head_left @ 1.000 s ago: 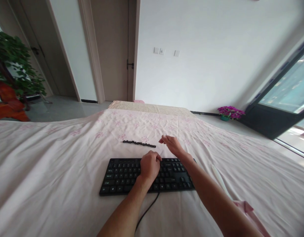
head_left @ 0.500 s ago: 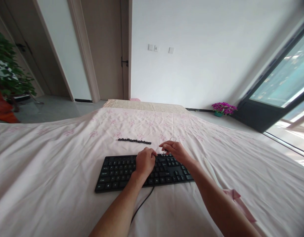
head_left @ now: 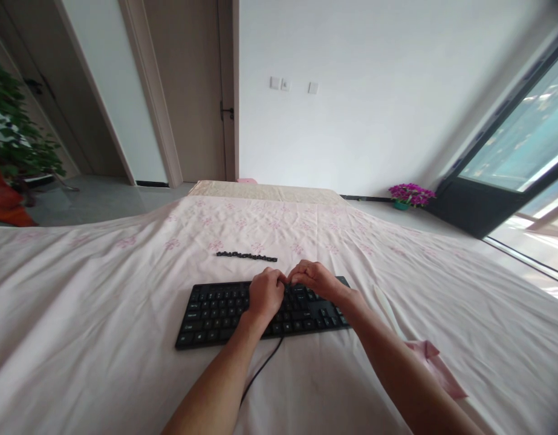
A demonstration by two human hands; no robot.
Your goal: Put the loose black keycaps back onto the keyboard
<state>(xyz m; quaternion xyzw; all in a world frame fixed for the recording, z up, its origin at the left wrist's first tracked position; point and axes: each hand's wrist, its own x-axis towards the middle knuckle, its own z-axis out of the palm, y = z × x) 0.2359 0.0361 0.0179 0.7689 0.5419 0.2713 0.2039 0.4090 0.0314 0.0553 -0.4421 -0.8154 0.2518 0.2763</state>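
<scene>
A black keyboard [head_left: 215, 311] lies on a pink flowered bedsheet [head_left: 101, 290], and its cable [head_left: 260, 374] runs toward me. My left hand [head_left: 266, 293] rests on the keyboard's upper rows with its fingers curled down; what is under them is hidden. My right hand [head_left: 314, 278] touches it at the keyboard's top edge, fingers pinched together. The thin wire tool it held a moment ago is now covered by the fingers. A short row of small black keycaps [head_left: 246, 257] lies on the sheet just beyond the keyboard.
A pink cloth piece [head_left: 435, 365] and a white strip [head_left: 387, 305] lie on the sheet to the right of my right arm. Past the bed are a door, a green plant [head_left: 16, 133] at left, a pot of purple flowers [head_left: 410, 194] and a glass door [head_left: 509, 169].
My right hand came back from beyond the keyboard to its top edge, showing a thin wire tool on the way, and now meets my left hand. My left hand stayed on the keys.
</scene>
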